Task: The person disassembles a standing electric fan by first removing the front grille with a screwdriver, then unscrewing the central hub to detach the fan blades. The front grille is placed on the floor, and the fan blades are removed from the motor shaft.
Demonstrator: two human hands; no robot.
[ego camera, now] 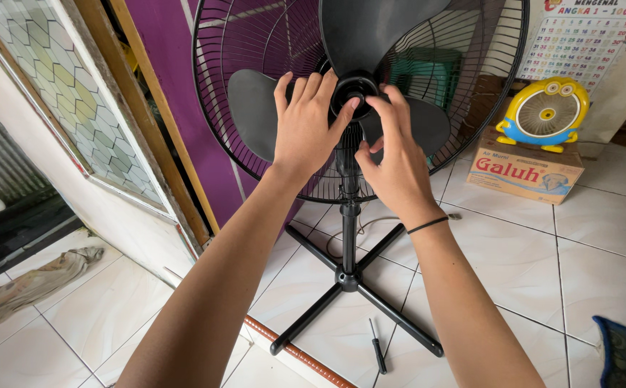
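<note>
Black fan hub [354, 95] between both hands' fingers [327, 90]

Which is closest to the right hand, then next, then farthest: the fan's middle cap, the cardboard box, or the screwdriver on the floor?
From the right hand:
1. Cap, at its fingertips, fan's centre.
2. Box, to the right, on the floor.
3. Screwdriver, down by the fan's base.
</note>
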